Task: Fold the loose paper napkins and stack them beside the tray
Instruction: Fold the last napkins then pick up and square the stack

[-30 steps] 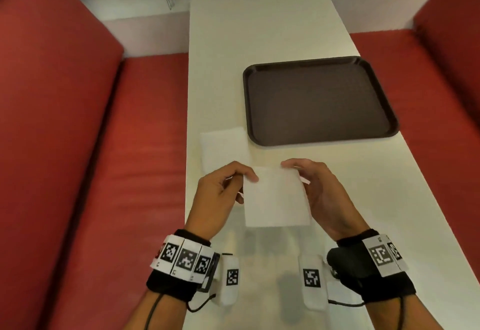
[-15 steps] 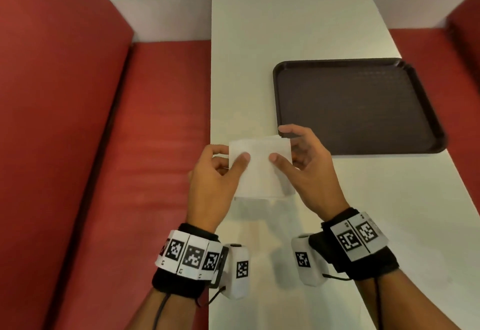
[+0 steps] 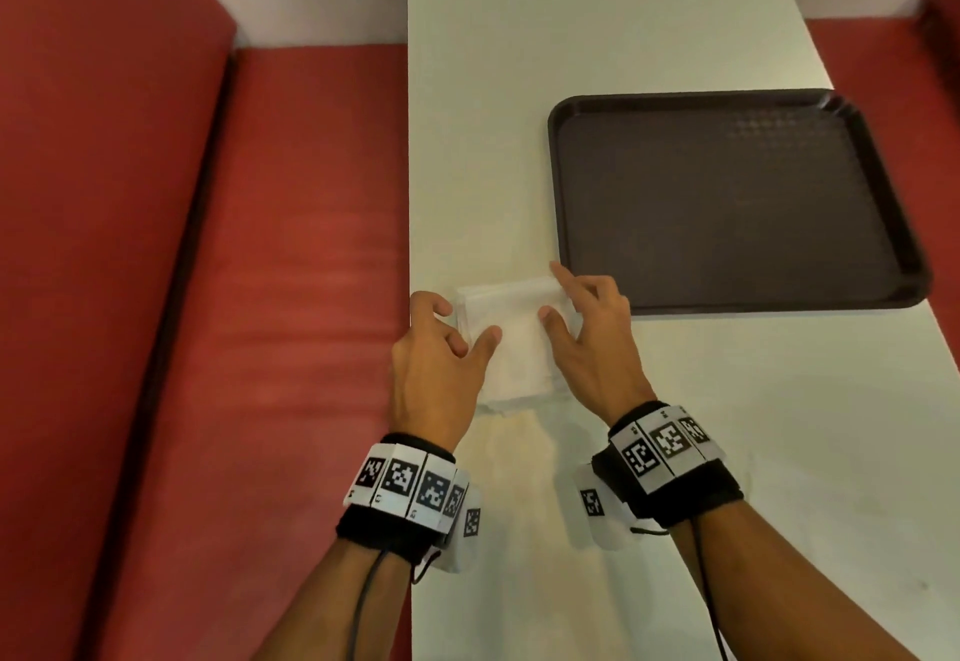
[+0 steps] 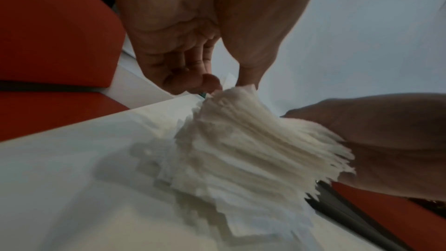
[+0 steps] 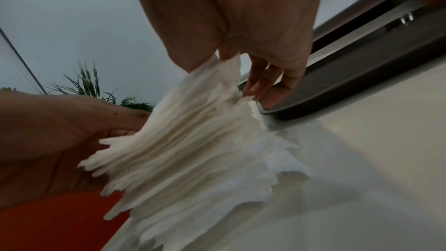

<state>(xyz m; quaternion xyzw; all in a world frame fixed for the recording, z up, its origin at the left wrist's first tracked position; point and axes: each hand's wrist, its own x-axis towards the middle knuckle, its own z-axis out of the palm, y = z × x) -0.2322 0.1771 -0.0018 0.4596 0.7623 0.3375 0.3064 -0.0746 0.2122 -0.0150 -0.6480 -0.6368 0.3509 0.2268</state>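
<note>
White folded napkins point(image 3: 511, 343) stacked at table's point(image 3: 571, 36) left edge, just beside brown tray's point(image 3: 727, 203) near-left corner | left hand point(image 3: 436, 364) pinching the stack's left side | right hand point(image 3: 592, 343) pinching its right side

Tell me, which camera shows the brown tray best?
The head view: the whole tray lies in sight, empty, right of the napkin stack. The right wrist view catches only its near rim behind the fingers; the left wrist view shows just a dark sliver.
</note>
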